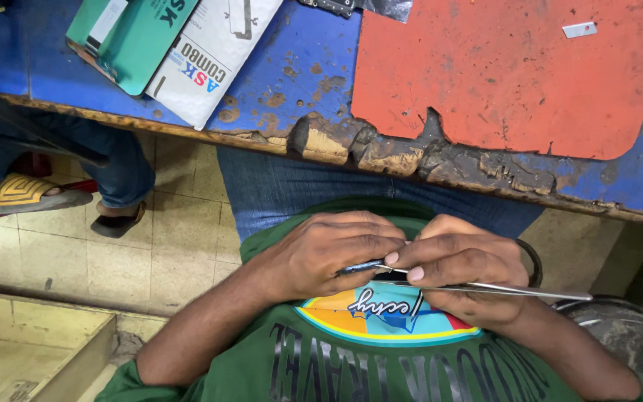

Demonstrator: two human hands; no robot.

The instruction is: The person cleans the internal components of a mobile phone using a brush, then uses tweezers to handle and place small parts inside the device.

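Observation:
My two hands meet close to my stomach, over a green shirt with a coloured print. My left hand pinches a small dark blue part at its fingertips. My right hand touches the left one and grips long metal tweezers. The tweezers' thin tips point left toward the small part, and their other end sticks out to the right. The fingers hide most of the part.
A worn blue workbench with a chipped wooden edge runs across the top, under a red mat. A green box and a white box lie at its left. Another person's jeans leg and sandalled feet stand on the tiled floor.

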